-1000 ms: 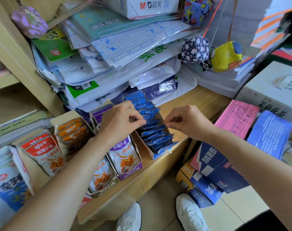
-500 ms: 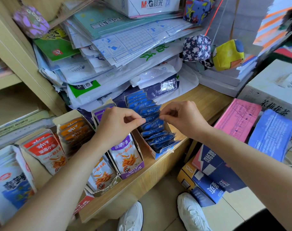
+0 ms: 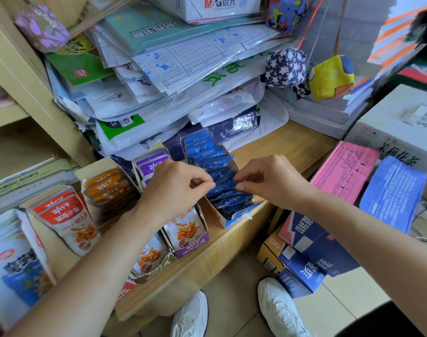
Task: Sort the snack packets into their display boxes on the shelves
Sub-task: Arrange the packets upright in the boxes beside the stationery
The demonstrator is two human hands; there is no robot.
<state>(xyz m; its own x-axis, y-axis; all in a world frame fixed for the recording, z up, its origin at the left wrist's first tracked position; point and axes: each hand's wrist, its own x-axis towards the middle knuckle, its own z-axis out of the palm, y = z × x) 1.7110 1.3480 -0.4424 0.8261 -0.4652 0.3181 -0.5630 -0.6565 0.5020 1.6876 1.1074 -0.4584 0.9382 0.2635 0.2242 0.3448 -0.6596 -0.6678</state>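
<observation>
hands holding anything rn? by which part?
Yes. Left hand and right hand each pinch the top edge of one glossy blue snack packet, one at each end, in the row inside the blue cardboard display box.

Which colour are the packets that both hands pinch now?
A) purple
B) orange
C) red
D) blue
D: the left hand and the right hand both pinch at the row of blue packets, which stand in the rightmost display box on the shelf.
</observation>
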